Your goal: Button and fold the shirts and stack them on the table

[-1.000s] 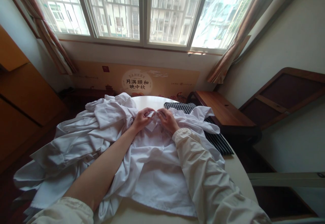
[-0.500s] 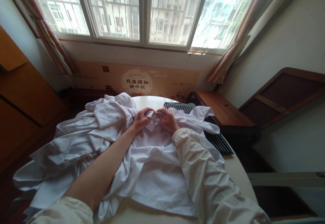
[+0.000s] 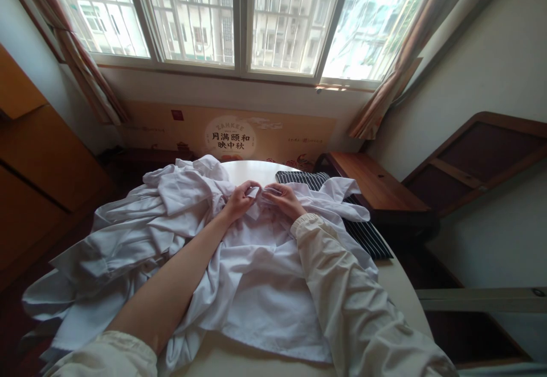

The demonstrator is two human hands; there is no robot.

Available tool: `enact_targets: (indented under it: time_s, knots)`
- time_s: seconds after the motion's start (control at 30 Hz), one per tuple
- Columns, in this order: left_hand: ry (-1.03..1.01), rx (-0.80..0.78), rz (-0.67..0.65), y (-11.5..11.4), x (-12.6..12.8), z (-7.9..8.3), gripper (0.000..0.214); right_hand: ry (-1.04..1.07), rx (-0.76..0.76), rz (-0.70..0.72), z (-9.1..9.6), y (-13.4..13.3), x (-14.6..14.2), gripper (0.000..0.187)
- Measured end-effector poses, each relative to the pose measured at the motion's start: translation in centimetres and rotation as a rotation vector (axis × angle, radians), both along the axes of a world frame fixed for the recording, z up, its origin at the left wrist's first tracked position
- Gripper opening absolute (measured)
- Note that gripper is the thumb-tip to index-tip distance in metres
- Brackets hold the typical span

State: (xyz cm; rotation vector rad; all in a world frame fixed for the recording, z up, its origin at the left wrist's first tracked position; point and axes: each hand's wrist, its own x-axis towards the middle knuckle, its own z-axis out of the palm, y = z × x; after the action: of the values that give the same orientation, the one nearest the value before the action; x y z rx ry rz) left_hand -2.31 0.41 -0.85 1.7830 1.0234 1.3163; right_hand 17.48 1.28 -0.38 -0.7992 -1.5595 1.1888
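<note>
A crumpled white shirt [image 3: 273,291] lies spread over the round table [image 3: 239,360] in front of me, partly hanging at the near edge. My left hand [image 3: 241,200] pinches a fold of it near the collar end, thumb pressed to the fingers. Close beside it, fingertips almost meeting, my right hand [image 3: 285,199] is closed on the same edge of the shirt. What lies exactly between the fingertips is too small to make out. To the left, more white cloth [image 3: 141,223] is heaped in loose folds and droops over the table's side.
Under the shirt's right side is a black-and-white striped cloth [image 3: 367,240]. A wooden desk [image 3: 376,186] stands to the right, beside a tilted wooden panel [image 3: 478,160]. Ahead, a printed banner [image 3: 299,132] runs below the barred window [image 3: 286,18]. An orange cabinet [image 3: 29,166] is at left.
My right hand has shifted a little, its wrist turning slightly outward to the right. The left hand and the shirt stay almost the same.
</note>
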Motion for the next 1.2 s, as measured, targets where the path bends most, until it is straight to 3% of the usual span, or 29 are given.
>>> enact_targets:
  time_s: [0.1,0.4,0.73,0.97,1.2]
  knots:
    - [-0.031,-0.014,-0.018,0.2,-0.1,-0.2,0.026,0.005,-0.027,0.014,0.1,0.0,0.1,0.041]
    - [-0.132,-0.107,-0.029,0.6,0.0,-0.6,0.033,-0.090,0.186,-0.134,0.1,0.1,-0.2,0.030]
    - [-0.264,-0.301,-0.100,0.0,0.0,0.2,0.050,-0.503,0.668,-0.239,1.2,-0.9,-0.3,0.015]
    - [-0.313,-0.324,-0.120,-0.3,-0.3,0.7,0.049,-0.600,0.752,-0.216,1.7,-1.3,-0.3,0.012]
    - [-0.234,-0.228,-0.098,-0.4,-0.4,0.9,0.038,-0.609,0.718,-0.253,1.1,-0.9,-0.3,0.009]
